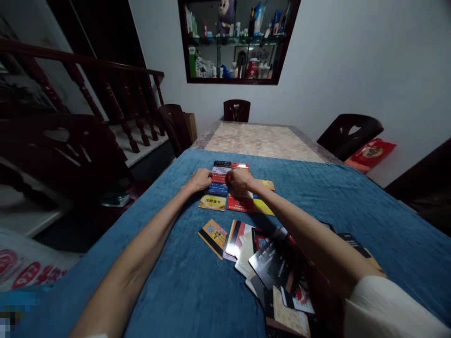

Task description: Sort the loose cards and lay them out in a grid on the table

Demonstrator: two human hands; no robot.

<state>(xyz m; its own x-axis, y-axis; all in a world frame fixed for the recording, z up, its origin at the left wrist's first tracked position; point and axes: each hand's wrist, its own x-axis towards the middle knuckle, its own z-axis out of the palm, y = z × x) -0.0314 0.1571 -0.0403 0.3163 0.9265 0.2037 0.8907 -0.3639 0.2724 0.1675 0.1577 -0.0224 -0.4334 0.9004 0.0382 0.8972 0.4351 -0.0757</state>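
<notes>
Both my arms reach forward over a blue cloth (169,281) on a table. My left hand (199,180) and my right hand (239,181) rest with curled fingers on a neat column of overlapping plastic cards (221,175), pinching a red card between them. A yellow card (212,202) lies at the near end of that column. A second row of red and yellow cards (246,203) lies under my right wrist. Closer to me sits a loose heap of cards (268,263), partly hidden by my right forearm.
Beyond the cloth, the bare patterned tabletop (260,140) runs to the wall. Dark wooden chairs stand at the far end (237,110), right (348,131) and left (176,124). A stair railing (105,84) is on the left. A wall cabinet (236,40) holds bottles.
</notes>
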